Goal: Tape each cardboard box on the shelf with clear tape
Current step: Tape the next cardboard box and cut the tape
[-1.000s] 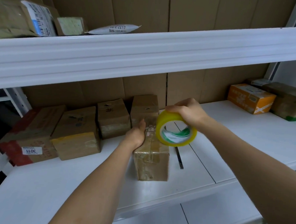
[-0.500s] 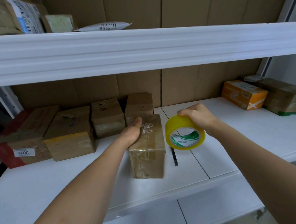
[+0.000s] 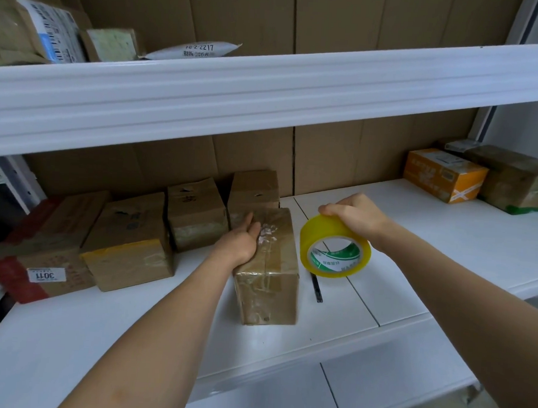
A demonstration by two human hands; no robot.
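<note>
The left hand (image 3: 242, 241) lies flat on the top of the pulled-out cardboard box (image 3: 269, 266), fingers straight and pointing toward the back wall, pressing down and curling round nothing. That box stands forward of its row on the white shelf (image 3: 415, 242), and its long axis runs front to back, from the person toward the wall. A glossy film already shows across its top and down its near face. It looks like tape, though whether the strip is finished can't be told.

Now the right hand (image 3: 355, 219): fingers and thumb curled over the rim of the yellow tape roll (image 3: 335, 246), gripping it from above. The roll sits just beside the box on its right, open core facing the camera, close to the box but apart from it. No loose strip can be made out between roll and cardboard.

So here's the geometry that matters: the box is under the left hand, the tape is 1 short sideways move from it, and any further strip would likely run along that front-to-back axis.

Behind and to the left, 4 more brown boxes (image 3: 195, 212) wait in a row against the wall, and they're nearer the left arm.
</note>
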